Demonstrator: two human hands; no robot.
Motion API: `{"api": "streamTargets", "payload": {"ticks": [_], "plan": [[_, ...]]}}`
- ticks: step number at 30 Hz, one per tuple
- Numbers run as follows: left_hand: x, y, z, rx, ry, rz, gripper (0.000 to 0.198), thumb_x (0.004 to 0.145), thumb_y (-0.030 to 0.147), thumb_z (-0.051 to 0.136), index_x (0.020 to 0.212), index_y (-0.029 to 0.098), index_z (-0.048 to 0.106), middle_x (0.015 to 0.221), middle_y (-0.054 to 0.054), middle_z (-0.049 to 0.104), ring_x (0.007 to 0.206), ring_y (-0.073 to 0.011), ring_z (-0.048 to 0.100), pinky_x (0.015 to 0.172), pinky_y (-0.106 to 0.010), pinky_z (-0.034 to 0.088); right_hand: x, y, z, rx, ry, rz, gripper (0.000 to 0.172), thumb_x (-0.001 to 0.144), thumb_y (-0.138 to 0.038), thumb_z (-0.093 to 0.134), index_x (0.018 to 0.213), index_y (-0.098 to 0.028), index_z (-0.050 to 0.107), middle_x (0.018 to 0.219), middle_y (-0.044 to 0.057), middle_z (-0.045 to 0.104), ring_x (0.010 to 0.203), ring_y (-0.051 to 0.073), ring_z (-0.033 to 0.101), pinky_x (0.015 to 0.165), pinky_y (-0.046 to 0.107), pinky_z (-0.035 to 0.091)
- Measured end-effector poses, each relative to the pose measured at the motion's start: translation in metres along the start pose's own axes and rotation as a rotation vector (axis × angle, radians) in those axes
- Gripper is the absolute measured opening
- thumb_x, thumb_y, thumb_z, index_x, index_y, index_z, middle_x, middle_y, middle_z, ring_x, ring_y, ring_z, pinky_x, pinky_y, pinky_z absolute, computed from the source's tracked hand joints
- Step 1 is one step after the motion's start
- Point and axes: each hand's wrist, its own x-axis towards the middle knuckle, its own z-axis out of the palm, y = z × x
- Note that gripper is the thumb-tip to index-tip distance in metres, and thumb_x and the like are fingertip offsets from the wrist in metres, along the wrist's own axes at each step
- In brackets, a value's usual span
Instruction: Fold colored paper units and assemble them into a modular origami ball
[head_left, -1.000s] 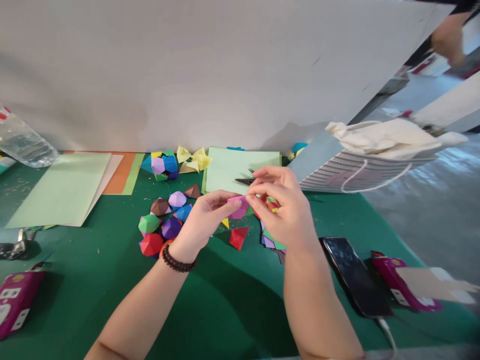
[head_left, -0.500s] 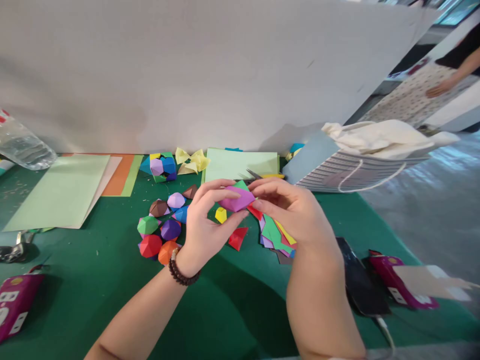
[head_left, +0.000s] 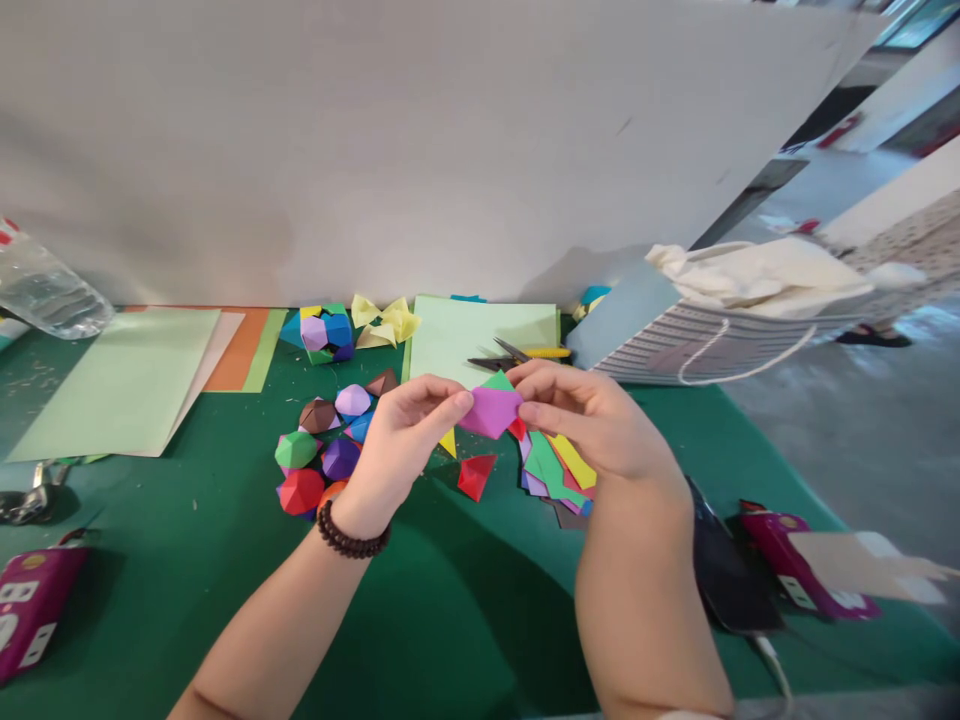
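A folded purple paper piece (head_left: 491, 412) with a green part behind its top edge is held up above the green table. My left hand (head_left: 409, 440) pinches its left side between thumb and fingers. On its right side, my right hand (head_left: 574, 410) grips the paper the same way. Below lies a folded red paper piece (head_left: 476, 476), and a yellow paper piece (head_left: 449, 442) shows partly beside my left hand. Cut coloured paper pieces (head_left: 553, 468) are stacked under my right hand. Several faceted paper shapes, among them a red one (head_left: 302, 491), sit left of my left hand.
A multicoloured paper ball (head_left: 325, 333) and pale yellow folded pieces (head_left: 386, 322) lie near the wall. Scissors (head_left: 510, 355) rest on pale green sheets (head_left: 450, 325). A striped paper bag (head_left: 697, 335) stands at right, behind a phone (head_left: 731, 565). More sheets (head_left: 120, 380) lie left.
The purple paper has shifted slightly right and down. My left hand's fingers have drawn back to its left edge. The person at the far right has moved mostly out of view.
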Motion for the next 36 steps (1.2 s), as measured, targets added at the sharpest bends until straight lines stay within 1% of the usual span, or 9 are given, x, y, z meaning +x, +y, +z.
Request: {"api": "streamTargets", "payload": {"ticks": [9, 12, 15, 19, 22, 24, 28, 32, 36], "plan": [[0.003, -0.003, -0.003, -0.161, -0.045, -0.099, 0.024, 0.072, 0.039, 0.08, 0.068, 0.018, 0.068, 0.081, -0.001, 0.063, 0.072, -0.0113, 0.055, 0.066, -0.024, 0.047, 0.004, 0.006, 0.012, 0.157, -0.012, 0.068, 0.033, 0.067, -0.047, 0.084, 0.077, -0.021, 0.067, 0.071, -0.001, 0.063, 0.053, 0.01, 0.053, 0.045, 0.022, 0.044], [0.004, -0.002, -0.002, -0.21, -0.013, -0.124, 0.027, 0.074, 0.041, 0.078, 0.066, 0.018, 0.065, 0.072, 0.001, 0.059, 0.066, -0.0095, 0.051, 0.063, -0.023, 0.044, 0.003, 0.007, 0.015, 0.164, 0.061, 0.015, 0.04, 0.067, -0.041, 0.086, 0.099, -0.025, 0.069, 0.067, -0.003, 0.065, 0.055, 0.012, 0.059, 0.049, 0.023, 0.05], [0.004, -0.001, -0.001, -0.22, 0.004, -0.123, 0.027, 0.076, 0.039, 0.077, 0.065, 0.018, 0.063, 0.071, 0.002, 0.058, 0.065, -0.009, 0.051, 0.062, -0.022, 0.044, 0.0, 0.007, 0.016, 0.139, 0.066, -0.056, 0.032, 0.065, -0.038, 0.088, 0.091, -0.025, 0.074, 0.073, -0.001, 0.072, 0.063, 0.016, 0.067, 0.058, 0.029, 0.057], [0.002, 0.002, -0.003, -0.19, -0.043, -0.052, 0.025, 0.075, 0.04, 0.076, 0.068, 0.019, 0.064, 0.104, -0.004, 0.068, 0.087, -0.016, 0.063, 0.069, -0.026, 0.05, 0.0, 0.01, 0.015, 0.142, 0.124, -0.11, 0.02, 0.064, -0.038, 0.089, 0.077, -0.028, 0.078, 0.078, 0.0, 0.076, 0.072, 0.019, 0.071, 0.066, 0.032, 0.06], [0.002, 0.002, -0.004, -0.118, -0.117, 0.048, 0.026, 0.078, 0.043, 0.073, 0.071, 0.02, 0.063, 0.137, -0.007, 0.059, 0.11, -0.0256, 0.065, 0.081, -0.036, 0.055, 0.003, 0.014, 0.019, 0.211, 0.168, -0.085, 0.023, 0.058, -0.04, 0.091, 0.074, -0.03, 0.079, 0.077, 0.0, 0.077, 0.071, 0.019, 0.071, 0.064, 0.033, 0.06], [0.002, 0.0, -0.005, -0.076, -0.133, 0.132, 0.03, 0.082, 0.043, 0.069, 0.068, 0.019, 0.058, 0.145, -0.005, 0.054, 0.121, -0.0287, 0.06, 0.091, -0.042, 0.054, 0.005, 0.015, 0.024, 0.275, 0.172, -0.056, 0.024, 0.055, -0.04, 0.093, 0.071, -0.03, 0.079, 0.074, 0.0, 0.077, 0.068, 0.019, 0.071, 0.062, 0.033, 0.06], [0.002, -0.006, -0.004, -0.049, -0.063, 0.216, 0.034, 0.087, 0.043, 0.061, 0.065, 0.02, 0.049, 0.133, -0.006, 0.062, 0.129, -0.0301, 0.055, 0.094, -0.045, 0.052, 0.009, 0.015, 0.037, 0.391, 0.145, -0.004, 0.026, 0.051, -0.04, 0.094, 0.068, -0.029, 0.077, 0.072, -0.001, 0.076, 0.066, 0.019, 0.071, 0.061, 0.033, 0.06], [0.0, -0.007, 0.001, -0.255, 0.005, 0.149, 0.024, 0.08, 0.033, 0.068, 0.065, 0.02, 0.054, 0.103, -0.005, 0.07, 0.127, -0.0277, 0.055, 0.098, -0.039, 0.049, 0.011, 0.016, 0.042, 0.485, 0.137, 0.063, 0.026, 0.049, -0.036, 0.095, 0.067, -0.029, 0.078, 0.069, -0.002, 0.076, 0.06, 0.014, 0.069, 0.056, 0.027, 0.056], [-0.002, -0.007, 0.004, -0.436, 0.013, 0.069, 0.014, 0.078, 0.028, 0.07, 0.07, 0.019, 0.062, 0.107, -0.004, 0.07, 0.116, -0.0235, 0.06, 0.089, -0.03, 0.05, 0.012, 0.019, 0.043, 0.58, 0.13, 0.1, 0.027, 0.047, -0.032, 0.096, 0.067, -0.029, 0.079, 0.065, -0.003, 0.075, 0.053, 0.01, 0.063, 0.051, 0.023, 0.053]]}}
